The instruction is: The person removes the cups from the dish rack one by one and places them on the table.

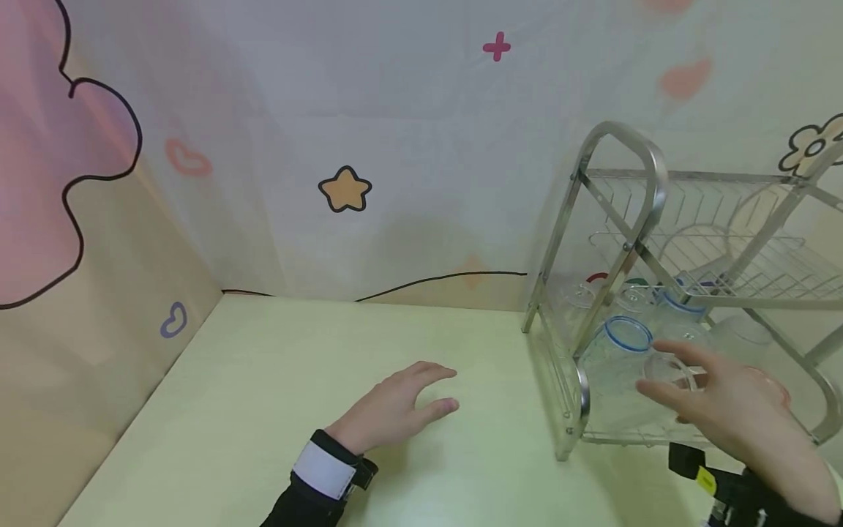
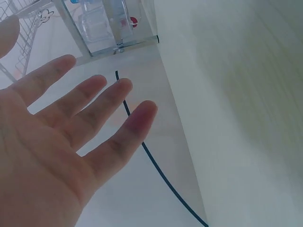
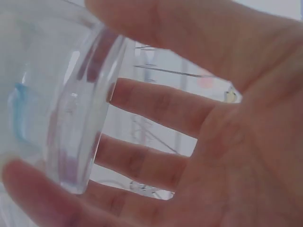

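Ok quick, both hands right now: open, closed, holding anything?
Left hand: open, fingers spread, flat on the table, holding nothing.
Right hand: open, fingers spread around a clear cup in the rack, not yet gripping.

Clear glass cup (image 1: 668,373), upside down on the lower tier of the rack, its thick round base turned up. It is enclosed loosely by the spread fingers (image 1: 665,351) of the right hand: thumb on one side, the rest behind; contact cannot be told. In the right wrist view the cup (image 3: 57,104) fills the space just before the fingertips.
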The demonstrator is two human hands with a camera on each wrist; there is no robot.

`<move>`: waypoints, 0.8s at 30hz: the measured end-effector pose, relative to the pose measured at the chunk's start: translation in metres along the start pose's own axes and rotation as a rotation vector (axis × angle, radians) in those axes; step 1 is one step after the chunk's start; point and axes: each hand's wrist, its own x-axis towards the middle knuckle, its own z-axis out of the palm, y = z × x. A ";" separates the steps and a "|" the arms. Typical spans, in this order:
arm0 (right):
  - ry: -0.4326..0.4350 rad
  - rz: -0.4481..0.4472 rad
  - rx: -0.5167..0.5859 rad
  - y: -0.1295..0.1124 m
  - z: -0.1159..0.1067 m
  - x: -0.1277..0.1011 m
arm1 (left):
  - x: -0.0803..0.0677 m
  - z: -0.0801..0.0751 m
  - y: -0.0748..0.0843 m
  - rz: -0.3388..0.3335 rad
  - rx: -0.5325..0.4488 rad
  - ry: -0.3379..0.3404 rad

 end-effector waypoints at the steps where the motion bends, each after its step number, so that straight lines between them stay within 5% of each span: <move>1: 0.008 0.010 0.003 0.001 -0.002 -0.002 | 0.000 -0.001 0.001 0.007 -0.007 0.003; 9: 0.032 -0.010 0.172 0.012 -0.001 -0.019 | -0.001 -0.003 0.003 0.045 -0.097 0.016; 17: 0.075 -0.138 0.244 0.010 0.003 -0.024 | 0.006 -0.008 0.013 0.145 -0.271 0.034; 24: 0.116 -0.263 0.314 0.011 0.008 -0.017 | 0.007 -0.010 0.020 0.151 -0.377 0.027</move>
